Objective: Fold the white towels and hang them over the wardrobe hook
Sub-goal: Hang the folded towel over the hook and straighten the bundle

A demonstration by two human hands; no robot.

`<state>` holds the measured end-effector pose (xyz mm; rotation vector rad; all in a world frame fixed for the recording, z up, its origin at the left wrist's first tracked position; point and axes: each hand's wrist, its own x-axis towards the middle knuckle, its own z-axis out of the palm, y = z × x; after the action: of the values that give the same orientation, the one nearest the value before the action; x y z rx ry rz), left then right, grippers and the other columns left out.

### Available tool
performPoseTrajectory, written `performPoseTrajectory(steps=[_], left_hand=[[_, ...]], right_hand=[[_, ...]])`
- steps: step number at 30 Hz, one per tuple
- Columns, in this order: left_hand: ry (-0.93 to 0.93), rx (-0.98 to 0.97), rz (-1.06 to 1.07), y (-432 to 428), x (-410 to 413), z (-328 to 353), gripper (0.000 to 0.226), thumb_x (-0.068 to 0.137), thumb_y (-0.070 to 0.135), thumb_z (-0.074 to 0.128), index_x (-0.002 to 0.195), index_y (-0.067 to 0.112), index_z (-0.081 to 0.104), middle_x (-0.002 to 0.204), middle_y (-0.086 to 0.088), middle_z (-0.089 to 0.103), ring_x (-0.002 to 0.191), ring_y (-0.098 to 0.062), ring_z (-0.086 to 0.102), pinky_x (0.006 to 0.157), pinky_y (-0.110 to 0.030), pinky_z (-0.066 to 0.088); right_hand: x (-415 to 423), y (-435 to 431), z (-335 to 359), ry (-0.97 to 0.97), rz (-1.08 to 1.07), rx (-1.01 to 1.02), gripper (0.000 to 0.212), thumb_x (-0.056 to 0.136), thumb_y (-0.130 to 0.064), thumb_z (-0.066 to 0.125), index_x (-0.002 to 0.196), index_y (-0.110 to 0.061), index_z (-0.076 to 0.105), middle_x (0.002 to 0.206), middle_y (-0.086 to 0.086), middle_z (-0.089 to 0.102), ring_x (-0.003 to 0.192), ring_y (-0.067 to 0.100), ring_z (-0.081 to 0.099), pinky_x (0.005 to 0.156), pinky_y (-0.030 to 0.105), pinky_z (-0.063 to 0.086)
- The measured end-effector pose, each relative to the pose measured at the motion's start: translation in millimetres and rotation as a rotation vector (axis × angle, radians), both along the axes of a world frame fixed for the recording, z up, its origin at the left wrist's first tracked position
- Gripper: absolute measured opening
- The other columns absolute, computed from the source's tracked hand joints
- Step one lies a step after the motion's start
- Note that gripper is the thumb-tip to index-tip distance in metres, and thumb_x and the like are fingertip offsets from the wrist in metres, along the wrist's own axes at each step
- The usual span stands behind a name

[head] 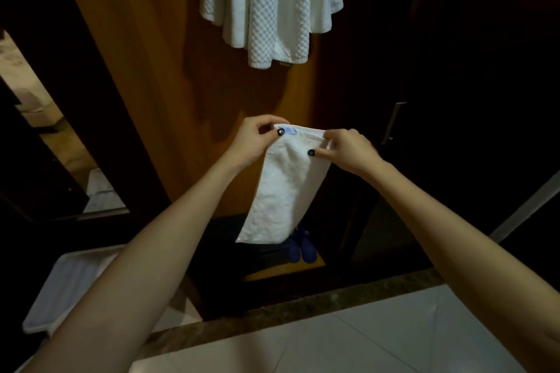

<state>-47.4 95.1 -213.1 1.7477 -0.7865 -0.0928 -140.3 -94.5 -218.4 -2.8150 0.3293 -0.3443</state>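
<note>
A small white towel (280,191) hangs folded lengthwise in front of the open wardrobe. My left hand (253,142) pinches its top left corner, beside a blue label. My right hand (345,151) pinches the top right corner. The two hands hold the top edge level, close together. Above, several white quilted towels (271,3) hang against the brown wardrobe panel (145,70); the hook that holds them is out of view above the frame.
A dark wardrobe door with a metal handle (393,123) stands at the right. Blue slippers (301,247) lie on the wardrobe floor under the towel. A white plastic bin (65,288) sits at the lower left. Pale floor tiles (348,339) run below.
</note>
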Motion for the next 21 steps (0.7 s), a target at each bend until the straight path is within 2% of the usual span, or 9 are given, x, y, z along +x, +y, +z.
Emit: performPoseTrajectory(steps=[2, 4, 6, 9, 12, 15, 17, 19, 21], left_hand=[[-0.03, -0.016, 0.064, 5, 9, 9, 0.017, 0.089, 0.004, 0.059, 0.102, 0.011, 0.068, 0.099, -0.001, 0.066, 0.091, -0.007, 0.061, 0.076, -0.017, 0.051], [-0.085, 0.016, 0.098, 9, 14, 15, 0.015, 0.089, 0.004, 0.06, 0.099, 0.013, 0.068, 0.097, 0.0, 0.066, 0.091, -0.009, 0.061, 0.075, -0.015, 0.05], [-0.142, 0.055, 0.142, 12, 18, 20, 0.015, 0.088, 0.006, 0.061, 0.097, 0.015, 0.069, 0.096, 0.001, 0.067, 0.091, -0.009, 0.06, 0.074, -0.013, 0.048], [-0.192, 0.095, 0.239, 16, 21, 26, 0.014, 0.088, 0.008, 0.063, 0.098, 0.015, 0.069, 0.095, 0.002, 0.067, 0.089, -0.01, 0.06, 0.073, -0.015, 0.046], [-0.301, 0.095, 0.293, 18, 15, 32, 0.022, 0.085, 0.004, 0.062, 0.101, 0.018, 0.066, 0.096, 0.006, 0.065, 0.086, -0.007, 0.059, 0.071, -0.013, 0.044], [-0.484, 0.132, 0.231, 17, 9, 37, 0.03, 0.083, -0.004, 0.058, 0.105, 0.014, 0.068, 0.098, 0.003, 0.062, 0.084, 0.0, 0.057, 0.071, -0.012, 0.041], [-0.573, 0.206, 0.221, 17, 9, 36, 0.023, 0.084, -0.002, 0.061, 0.099, 0.011, 0.073, 0.092, 0.002, 0.055, 0.079, -0.001, 0.053, 0.07, -0.012, 0.039], [-0.611, 0.295, 0.281, 16, 11, 32, 0.017, 0.087, 0.004, 0.061, 0.095, 0.011, 0.074, 0.09, 0.003, 0.048, 0.078, -0.008, 0.048, 0.07, -0.02, 0.037], [-0.567, 0.351, 0.365, 13, 12, 28, 0.022, 0.091, 0.005, 0.054, 0.099, 0.012, 0.073, 0.092, 0.006, 0.045, 0.082, -0.01, 0.047, 0.074, -0.023, 0.037]], right_hand=[[1, -19, 3, 0.021, 0.02, -0.086, 0.033, 0.09, -0.049, 0.06, 0.093, -0.016, 0.06, 0.088, 0.0, 0.061, 0.075, 0.018, 0.056, 0.061, 0.034, 0.046], [4, -29, 8, -0.006, 0.088, -0.026, 0.029, 0.091, -0.044, 0.061, 0.091, -0.015, 0.061, 0.09, 0.001, 0.057, 0.078, 0.019, 0.055, 0.065, 0.036, 0.047], [8, -32, 17, -0.089, 0.126, 0.123, 0.032, 0.089, -0.042, 0.063, 0.081, -0.012, 0.058, 0.085, 0.003, 0.054, 0.073, 0.016, 0.052, 0.062, 0.033, 0.042], [17, -27, 33, -0.252, 0.157, 0.456, 0.053, 0.084, -0.043, 0.07, 0.073, 0.003, 0.048, 0.07, 0.008, 0.047, 0.061, 0.016, 0.043, 0.057, 0.029, 0.03], [26, -18, 40, -0.398, 0.156, 0.584, 0.052, 0.08, -0.038, 0.073, 0.074, 0.002, 0.042, 0.069, 0.008, 0.047, 0.063, 0.017, 0.044, 0.056, 0.031, 0.032], [31, -12, 47, -0.444, 0.144, 0.549, 0.025, 0.082, -0.023, 0.073, 0.091, -0.009, 0.054, 0.082, 0.001, 0.056, 0.072, 0.012, 0.05, 0.06, 0.028, 0.038], [34, -13, 50, -0.375, 0.134, 0.432, 0.024, 0.085, -0.023, 0.07, 0.103, -0.011, 0.06, 0.091, 0.001, 0.059, 0.082, 0.014, 0.053, 0.064, 0.027, 0.037], [37, -13, 50, -0.314, 0.134, 0.329, 0.025, 0.089, -0.028, 0.066, 0.094, -0.004, 0.062, 0.082, 0.002, 0.058, 0.078, 0.016, 0.053, 0.057, 0.028, 0.034], [37, -12, 47, -0.307, 0.154, 0.319, 0.03, 0.091, -0.028, 0.064, 0.088, 0.001, 0.056, 0.072, 0.003, 0.052, 0.066, 0.014, 0.047, 0.053, 0.026, 0.03]])
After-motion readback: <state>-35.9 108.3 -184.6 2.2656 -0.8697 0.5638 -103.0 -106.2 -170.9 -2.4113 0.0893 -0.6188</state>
